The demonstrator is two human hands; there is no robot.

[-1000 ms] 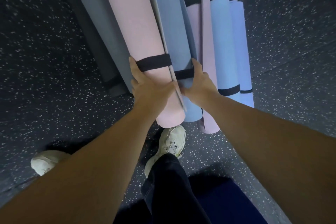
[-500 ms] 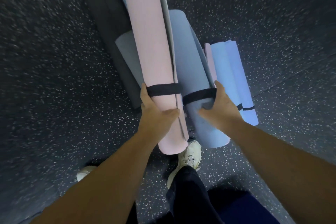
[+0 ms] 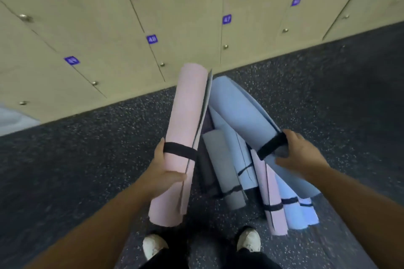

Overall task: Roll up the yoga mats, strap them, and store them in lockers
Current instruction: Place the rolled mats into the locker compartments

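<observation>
Left hand (image 3: pixel 162 172) grips the rolled pink mat (image 3: pixel 185 137) just below its black strap (image 3: pixel 179 150); roll held clear of the floor (image 3: pixel 87 159), far end pointing at the lockers (image 3: pixel 109 28). Right hand (image 3: pixel 299 155) grips the rolled blue mat (image 3: pixel 247 113) at its own strap (image 3: pixel 272 145), just right of the pink mat. Between and beneath the two held rolls, more strapped mats (image 3: pixel 227 172) lie on the floor. White shoes (image 3: pixel 154 245) show below the pink mat.

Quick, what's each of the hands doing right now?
Left hand: grips the rolled pink mat near its black strap.
Right hand: grips the rolled blue mat at its strap.
</observation>
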